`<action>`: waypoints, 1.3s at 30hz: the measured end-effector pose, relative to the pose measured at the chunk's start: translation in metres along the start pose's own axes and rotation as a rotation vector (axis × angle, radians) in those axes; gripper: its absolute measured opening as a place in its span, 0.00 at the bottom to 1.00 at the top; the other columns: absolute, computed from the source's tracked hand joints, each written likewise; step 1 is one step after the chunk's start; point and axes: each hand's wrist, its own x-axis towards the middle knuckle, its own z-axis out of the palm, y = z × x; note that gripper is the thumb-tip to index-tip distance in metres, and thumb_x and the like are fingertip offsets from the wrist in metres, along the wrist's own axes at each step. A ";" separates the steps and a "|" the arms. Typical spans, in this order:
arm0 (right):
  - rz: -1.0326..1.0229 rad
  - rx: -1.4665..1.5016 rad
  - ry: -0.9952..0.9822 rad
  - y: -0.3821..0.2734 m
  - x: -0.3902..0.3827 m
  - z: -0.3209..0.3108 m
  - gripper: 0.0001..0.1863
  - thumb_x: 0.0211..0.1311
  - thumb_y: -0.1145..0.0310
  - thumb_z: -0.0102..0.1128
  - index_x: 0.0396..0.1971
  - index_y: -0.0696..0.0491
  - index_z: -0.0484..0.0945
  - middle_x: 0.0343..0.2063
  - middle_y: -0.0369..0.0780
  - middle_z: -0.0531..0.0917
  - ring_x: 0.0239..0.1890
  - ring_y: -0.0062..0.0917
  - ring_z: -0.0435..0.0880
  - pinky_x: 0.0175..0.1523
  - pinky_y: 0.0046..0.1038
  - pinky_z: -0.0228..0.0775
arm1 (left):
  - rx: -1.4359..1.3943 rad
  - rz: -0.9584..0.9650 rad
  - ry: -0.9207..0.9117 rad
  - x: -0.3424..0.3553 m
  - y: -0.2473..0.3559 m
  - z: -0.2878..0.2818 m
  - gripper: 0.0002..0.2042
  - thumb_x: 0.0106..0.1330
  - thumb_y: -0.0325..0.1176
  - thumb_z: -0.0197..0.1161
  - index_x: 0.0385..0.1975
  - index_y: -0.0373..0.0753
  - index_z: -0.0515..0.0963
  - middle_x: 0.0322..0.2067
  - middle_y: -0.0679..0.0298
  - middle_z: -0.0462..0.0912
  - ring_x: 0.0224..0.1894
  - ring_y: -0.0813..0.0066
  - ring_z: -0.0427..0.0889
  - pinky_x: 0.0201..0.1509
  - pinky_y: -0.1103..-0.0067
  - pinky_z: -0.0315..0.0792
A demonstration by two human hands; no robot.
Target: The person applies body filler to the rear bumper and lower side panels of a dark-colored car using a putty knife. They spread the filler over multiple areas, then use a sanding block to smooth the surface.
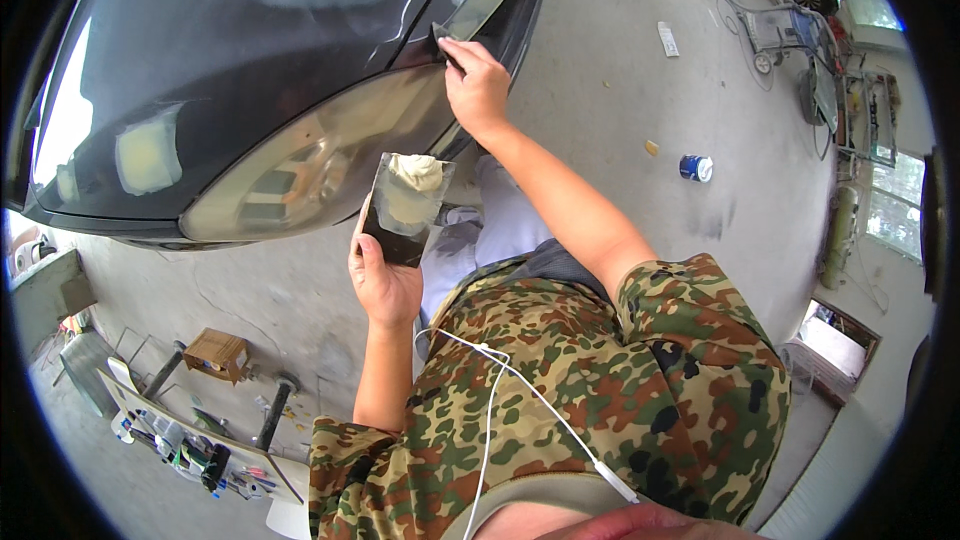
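My left hand [384, 280] is closed around the lower end of a dark flat board [399, 245]. Pale filler putty [416, 172] lies heaped at the board's upper end, with a thinner smear below it. Farther ahead, my right hand [475, 85] pinches a dark flat spreader [450, 53] by its edge. The spreader is at the dark car's [300, 70] fender, just beyond the cloudy headlight [320, 162]; whether it touches the panel is hard to tell. Pale yellowish filler patches [150, 152] show on the bodywork.
A blue can [695, 168] lies on the grey floor to the right. Beyond it stands a wheeled machine [785, 32] with trailing hoses. At lower left are a cardboard box [216, 355] and a bench [200, 440] crowded with bottles and tools. White earphone cords [490, 352] hang over my camouflage shirt.
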 end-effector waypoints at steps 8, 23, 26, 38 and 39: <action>0.213 0.254 -0.171 -0.036 -0.022 -0.033 0.15 0.62 0.78 0.58 0.49 0.55 0.83 0.41 0.42 0.87 0.36 0.26 0.85 0.44 0.26 0.76 | -0.102 0.033 0.022 -0.002 0.006 0.004 0.25 0.77 0.41 0.49 0.65 0.29 0.62 0.62 0.54 0.72 0.63 0.61 0.72 0.68 0.64 0.66; 0.549 1.280 -0.370 -0.168 -0.043 -0.111 0.16 0.69 0.75 0.55 0.54 0.62 0.76 0.47 0.42 0.84 0.46 0.25 0.84 0.51 0.28 0.77 | -0.303 -0.072 -0.063 0.014 0.003 -0.053 0.17 0.76 0.38 0.51 0.56 0.31 0.71 0.54 0.56 0.79 0.57 0.66 0.79 0.64 0.69 0.71; 0.467 0.960 -0.464 -0.179 -0.061 -0.109 0.16 0.69 0.76 0.56 0.55 0.62 0.77 0.46 0.39 0.84 0.45 0.20 0.82 0.50 0.22 0.74 | -0.270 -0.079 -0.009 0.017 0.002 -0.063 0.18 0.75 0.39 0.53 0.55 0.31 0.71 0.53 0.57 0.80 0.55 0.66 0.80 0.62 0.69 0.72; 0.503 0.168 -0.581 -0.042 -0.077 -0.135 0.10 0.67 0.69 0.59 0.40 0.60 0.82 0.36 0.43 0.85 0.39 0.26 0.83 0.44 0.29 0.75 | -0.308 -0.168 0.050 0.017 -0.002 -0.050 0.16 0.75 0.39 0.53 0.52 0.33 0.74 0.51 0.59 0.81 0.53 0.67 0.80 0.61 0.69 0.72; 0.747 0.246 -0.572 -0.017 -0.068 -0.119 0.10 0.68 0.68 0.59 0.39 0.59 0.81 0.37 0.41 0.85 0.39 0.26 0.82 0.44 0.31 0.75 | -0.287 -0.054 0.085 0.016 0.004 -0.049 0.16 0.76 0.39 0.51 0.53 0.33 0.73 0.52 0.59 0.80 0.55 0.67 0.80 0.62 0.69 0.71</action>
